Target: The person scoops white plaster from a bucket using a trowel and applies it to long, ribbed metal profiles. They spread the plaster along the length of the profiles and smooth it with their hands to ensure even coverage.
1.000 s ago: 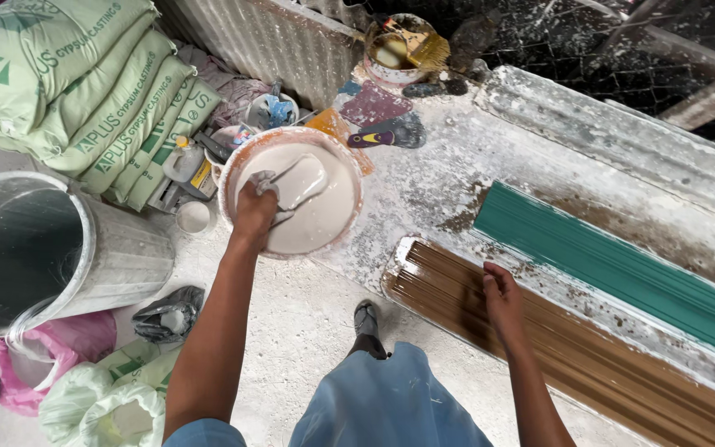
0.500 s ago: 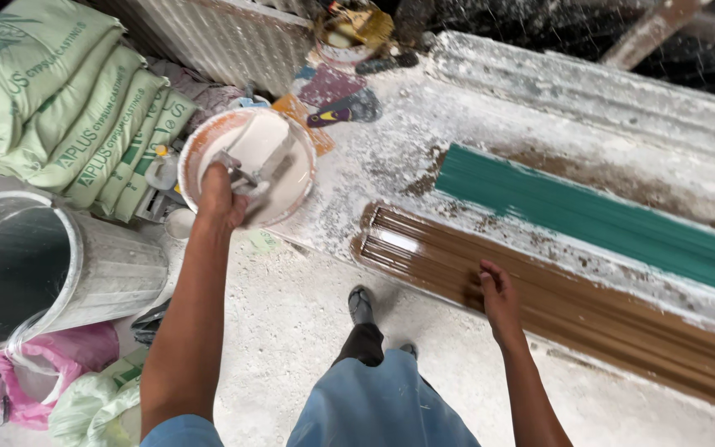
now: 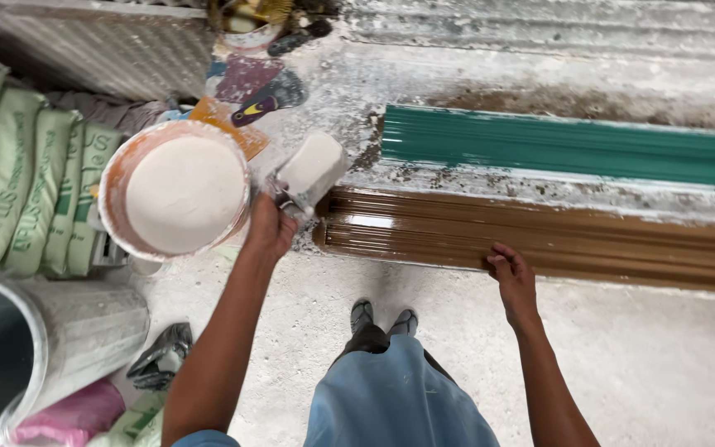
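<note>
Two hands are at work over a dusty concrete floor (image 3: 688, 372). The left hand (image 3: 268, 225) is closed around the handle of a wide putty knife (image 3: 312, 170), whose blade carries a thick load of white filler and hangs just past the near left end of a brown ribbed panel (image 3: 556, 240). The right hand (image 3: 513, 277) rests with loosely spread fingers on that panel's near edge, holding nothing, only pressing down. Just left of the knife stands an orange-rimmed bucket (image 3: 113, 186) nearly full of the same white paste. A green ribbed panel (image 3: 573, 145) lies beyond the brown one, parallel and apart from it, with a crusted white strip between. Green sacks (image 3: 18, 182) are stacked at the far left, and a grey metal drum (image 3: 68, 331) stands at the near left.

The loaded blade looks tilted, so I judge the filler could slide off onto the floor or the panel's end. The panel might also shift if the right hand's pressure eases.
</note>
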